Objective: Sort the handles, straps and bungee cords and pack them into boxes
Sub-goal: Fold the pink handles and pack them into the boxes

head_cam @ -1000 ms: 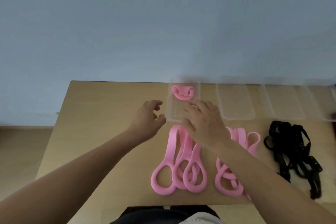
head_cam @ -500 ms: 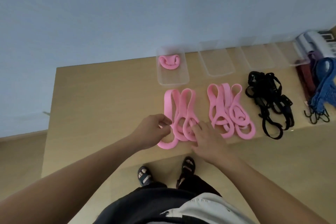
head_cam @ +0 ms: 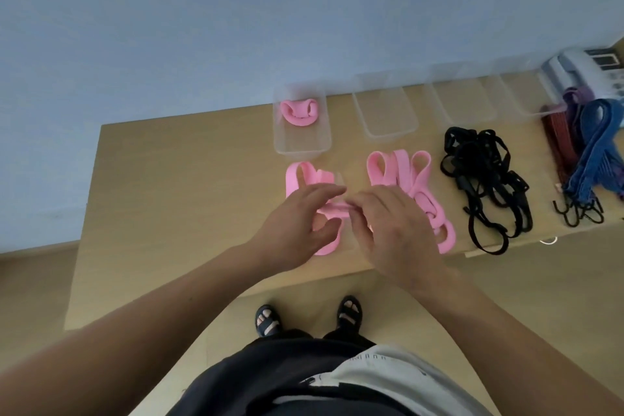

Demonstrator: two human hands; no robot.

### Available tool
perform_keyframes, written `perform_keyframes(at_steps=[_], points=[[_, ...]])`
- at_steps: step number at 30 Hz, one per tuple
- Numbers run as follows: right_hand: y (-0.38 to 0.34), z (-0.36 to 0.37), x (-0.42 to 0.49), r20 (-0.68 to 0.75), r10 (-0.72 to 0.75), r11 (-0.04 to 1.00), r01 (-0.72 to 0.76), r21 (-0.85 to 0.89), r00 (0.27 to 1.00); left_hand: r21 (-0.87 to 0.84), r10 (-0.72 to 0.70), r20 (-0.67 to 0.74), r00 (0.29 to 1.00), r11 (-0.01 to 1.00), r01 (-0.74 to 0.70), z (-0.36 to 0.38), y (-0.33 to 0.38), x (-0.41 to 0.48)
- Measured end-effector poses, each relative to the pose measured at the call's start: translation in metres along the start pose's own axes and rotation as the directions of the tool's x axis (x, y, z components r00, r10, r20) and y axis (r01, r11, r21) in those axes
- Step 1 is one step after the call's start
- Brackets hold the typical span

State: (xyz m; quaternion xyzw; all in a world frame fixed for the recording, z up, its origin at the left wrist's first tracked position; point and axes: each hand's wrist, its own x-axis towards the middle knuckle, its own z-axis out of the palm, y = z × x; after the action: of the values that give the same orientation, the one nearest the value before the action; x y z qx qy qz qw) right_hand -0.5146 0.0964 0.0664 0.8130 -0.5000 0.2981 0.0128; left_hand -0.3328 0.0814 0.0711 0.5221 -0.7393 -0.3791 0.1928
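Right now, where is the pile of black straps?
In the head view, the black straps lie right of centre on the table, between the right-hand pink handles and the coloured bungee cords.

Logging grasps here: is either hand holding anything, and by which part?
A pink handle from the left pile, seemingly pinched at its strap between the left hand and right hand; blur hides the exact grip.

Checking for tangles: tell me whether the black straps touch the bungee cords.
Apart. The head view shows bare table between the black straps and the bungee cords.
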Motion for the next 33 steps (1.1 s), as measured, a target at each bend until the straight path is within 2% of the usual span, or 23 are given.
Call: perform_keyframes(at_steps=[3, 6, 9, 11, 13, 15, 18, 20, 21, 23, 25, 27, 30, 33], points=[[0.000, -0.020, 0.015, -0.116, 0.007, 0.988, 0.011, 0.156, 0.993, -0.112, 0.055, -0.124, 0.991, 0.991, -0.069, -0.012, 0.026, 0.003], [-0.002, -0.035, 0.024, -0.112, 0.144, 0.916, -0.090, 0.390, 0.983, -0.197, 0.040, -0.185, 0.982, 0.977, -0.078, -0.025, 0.043, 0.002], [-0.004, -0.043, 0.028, 0.016, 0.285, 0.785, -0.243, 0.570, 0.958, -0.368, -0.028, -0.117, 0.993, 0.930, -0.018, -0.037, 0.051, -0.001], [-0.004, -0.044, 0.031, 0.102, 0.307, 0.734, -0.303, 0.608, 0.946, -0.462, -0.090, -0.020, 0.996, 0.884, 0.071, -0.043, 0.052, -0.002], [-0.004, -0.042, 0.034, 0.095, 0.264, 0.754, -0.267, 0.600, 0.960, -0.535, -0.125, 0.075, 0.989, 0.833, 0.146, -0.051, 0.050, -0.005], [-0.007, -0.039, 0.034, 0.031, 0.179, 0.796, -0.163, 0.582, 0.983, -0.614, -0.148, 0.154, 0.977, 0.760, 0.212, -0.055, 0.049, -0.009], [-0.013, -0.035, 0.029, -0.064, 0.046, 0.839, -0.004, 0.544, 0.997, -0.683, -0.174, 0.193, 0.966, 0.683, 0.259, -0.057, 0.046, -0.020], [-0.013, -0.034, 0.025, -0.069, 0.000, 0.834, 0.038, 0.550, 0.998, -0.704, -0.158, 0.221, 0.962, 0.657, 0.269, -0.056, 0.041, -0.028], [-0.012, -0.035, 0.023, -0.031, 0.003, 0.809, 0.016, 0.588, 1.000, -0.716, -0.135, 0.232, 0.963, 0.646, 0.264, -0.055, 0.038, -0.031], [-0.012, -0.038, 0.019, 0.150, 0.083, 0.691, -0.165, 0.704, 0.985, -0.738, -0.098, 0.237, 0.967, 0.629, 0.245, -0.056, 0.036, -0.037], [-0.013, -0.041, 0.018, 0.383, 0.175, 0.506, -0.417, 0.755, 0.907, -0.744, -0.078, 0.203, 0.976, 0.636, 0.205, -0.055, 0.036, -0.040], [-0.013, -0.041, 0.018, 0.511, 0.214, 0.370, -0.553, 0.746, 0.833, -0.708, -0.078, 0.152, 0.985, 0.687, 0.163, -0.053, 0.036, -0.042], [-0.014, -0.044, 0.022, 0.555, 0.192, 0.331, -0.586, 0.740, 0.809, -0.631, -0.106, 0.057, 0.993, 0.767, 0.118, -0.049, 0.035, -0.043], [-0.018, -0.046, 0.023, 0.496, 0.207, 0.391, -0.536, 0.748, 0.843, -0.627, -0.141, 0.053, 0.989, 0.766, 0.143, -0.048, 0.037, -0.043]])
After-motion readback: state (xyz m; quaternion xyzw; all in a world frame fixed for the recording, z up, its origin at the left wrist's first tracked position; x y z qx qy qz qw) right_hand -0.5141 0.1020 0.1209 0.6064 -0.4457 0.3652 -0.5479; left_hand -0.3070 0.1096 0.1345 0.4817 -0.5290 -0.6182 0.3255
